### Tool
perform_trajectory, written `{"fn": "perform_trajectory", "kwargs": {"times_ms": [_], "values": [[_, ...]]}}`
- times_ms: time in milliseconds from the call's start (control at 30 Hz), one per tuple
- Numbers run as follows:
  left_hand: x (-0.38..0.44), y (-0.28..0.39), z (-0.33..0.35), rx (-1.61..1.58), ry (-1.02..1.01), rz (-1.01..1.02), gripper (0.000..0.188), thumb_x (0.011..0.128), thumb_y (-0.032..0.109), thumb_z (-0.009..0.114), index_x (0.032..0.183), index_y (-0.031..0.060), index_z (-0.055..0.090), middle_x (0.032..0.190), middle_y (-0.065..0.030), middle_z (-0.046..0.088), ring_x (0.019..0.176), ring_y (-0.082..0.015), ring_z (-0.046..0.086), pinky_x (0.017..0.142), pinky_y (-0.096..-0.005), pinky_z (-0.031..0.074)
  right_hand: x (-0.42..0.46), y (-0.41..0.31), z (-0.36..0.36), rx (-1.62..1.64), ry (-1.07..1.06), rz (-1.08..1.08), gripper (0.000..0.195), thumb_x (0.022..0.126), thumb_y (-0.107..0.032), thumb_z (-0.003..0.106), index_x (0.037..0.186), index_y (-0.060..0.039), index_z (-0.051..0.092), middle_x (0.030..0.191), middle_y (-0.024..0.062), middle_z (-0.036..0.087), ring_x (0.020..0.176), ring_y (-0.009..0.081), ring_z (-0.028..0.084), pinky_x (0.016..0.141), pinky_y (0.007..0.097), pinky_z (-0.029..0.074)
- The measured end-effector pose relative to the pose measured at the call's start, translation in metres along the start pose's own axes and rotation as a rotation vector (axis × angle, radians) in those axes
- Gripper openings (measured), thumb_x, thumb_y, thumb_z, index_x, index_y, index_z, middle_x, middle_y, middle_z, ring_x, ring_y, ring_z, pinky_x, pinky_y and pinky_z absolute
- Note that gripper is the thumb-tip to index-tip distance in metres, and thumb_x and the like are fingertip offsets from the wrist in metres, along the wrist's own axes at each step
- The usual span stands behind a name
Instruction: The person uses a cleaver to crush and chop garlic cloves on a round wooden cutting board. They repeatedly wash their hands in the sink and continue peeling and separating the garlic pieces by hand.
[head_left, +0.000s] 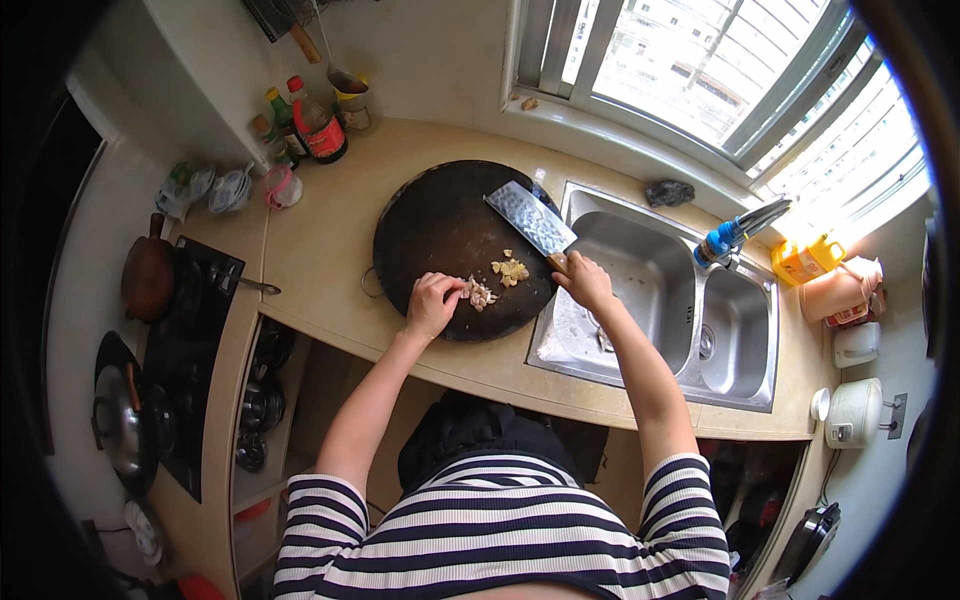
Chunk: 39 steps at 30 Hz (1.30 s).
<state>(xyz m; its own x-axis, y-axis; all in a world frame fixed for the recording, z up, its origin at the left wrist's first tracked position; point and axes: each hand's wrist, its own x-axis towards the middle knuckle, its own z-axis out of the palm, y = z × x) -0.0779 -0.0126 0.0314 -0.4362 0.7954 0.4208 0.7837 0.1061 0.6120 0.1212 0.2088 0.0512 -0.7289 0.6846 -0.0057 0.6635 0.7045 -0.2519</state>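
Observation:
A large round dark chopping board (442, 225) with a metal ring handle lies on the counter before me. My right hand (585, 280) is closed around the wooden handle of a cleaver (532, 220), whose broad hammered blade lies over the board's upper right part. My left hand (433, 301) is at the board's lower edge, its fingertips touching a small pile of pale chopped pieces, likely garlic (478, 294). Whether it pinches a piece cannot be seen. A yellowish chopped heap, perhaps ginger (511, 271), sits just above and to the right of that pile.
A double steel sink (637, 262) adjoins the board on the right, with a faucet (757, 219) behind it. Sauce bottles (321, 131) and a pink-rimmed jar (283, 187) stand at the back left. A black cooktop (184, 360) is at left, a rice cooker (855, 414) at right.

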Motion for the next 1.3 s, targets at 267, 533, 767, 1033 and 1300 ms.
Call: {"fn": "perform_trajectory", "kwargs": {"times_ms": [267, 533, 767, 1033, 1300], "values": [[0.000, 0.013, 0.012, 0.023, -0.007, -0.050, 0.007, 0.071, 0.008, 0.065, 0.078, 0.0096, 0.064, 0.074, -0.0038, 0.060, 0.075, -0.0226, 0.056, 0.070, -0.0350, 0.043, -0.020, -0.065, 0.041, 0.149, 0.292, -0.397, 0.006, 0.066, -0.013, 0.066, 0.068, -0.0096, 0.061, 0.075, 0.0066, 0.056, 0.078, 0.0257, 0.051, 0.068, 0.0363, 0.041], [-0.005, 0.030, 0.022, -0.049, 0.000, -0.065, 0.006, 0.072, 0.007, 0.064, 0.078, 0.0073, 0.063, 0.076, -0.0063, 0.060, 0.075, -0.0247, 0.056, 0.070, -0.0353, 0.044, -0.020, -0.086, 0.066, 0.252, 0.338, -0.417, 0.006, 0.063, -0.009, 0.065, 0.068, -0.0095, 0.063, 0.067, 0.0075, 0.056, 0.075, 0.0245, 0.055, 0.066, 0.0348, 0.043], [-0.005, 0.037, 0.018, -0.180, -0.009, -0.128, 0.006, 0.074, 0.007, 0.066, 0.079, 0.0047, 0.064, 0.076, -0.0078, 0.062, 0.071, -0.0228, 0.059, 0.065, -0.0327, 0.047, -0.035, -0.099, 0.049, 0.617, 0.283, -0.265, 0.006, 0.065, -0.006, 0.065, 0.069, -0.0043, 0.060, 0.070, 0.0105, 0.058, 0.071, 0.0290, 0.057, 0.064, 0.0369, 0.046], [0.006, 0.028, 0.028, -0.333, -0.119, -0.271, 0.007, 0.074, 0.007, 0.066, 0.078, 0.0031, 0.062, 0.073, -0.0074, 0.062, 0.064, -0.0192, 0.060, 0.059, -0.0303, 0.047, -0.030, -0.097, 0.045, 0.666, 0.181, -0.226, 0.010, 0.067, -0.011, 0.067, 0.070, -0.0044, 0.061, 0.070, 0.0109, 0.057, 0.072, 0.0282, 0.056, 0.065, 0.0369, 0.045], [0.000, 0.006, 0.025, -0.070, -0.075, -0.079, 0.006, 0.070, 0.009, 0.067, 0.071, 0.0081, 0.061, 0.076, -0.0057, 0.059, 0.080, -0.0245, 0.053, 0.074, -0.0349, 0.042, 0.000, -0.049, 0.015, -0.122, 0.279, 0.135, 0.047, 0.068, -0.029, 0.072, 0.102, -0.0040, 0.050, 0.101, 0.0134, 0.050, 0.094, 0.0289, 0.050, 0.077, 0.0433, 0.041]]}}
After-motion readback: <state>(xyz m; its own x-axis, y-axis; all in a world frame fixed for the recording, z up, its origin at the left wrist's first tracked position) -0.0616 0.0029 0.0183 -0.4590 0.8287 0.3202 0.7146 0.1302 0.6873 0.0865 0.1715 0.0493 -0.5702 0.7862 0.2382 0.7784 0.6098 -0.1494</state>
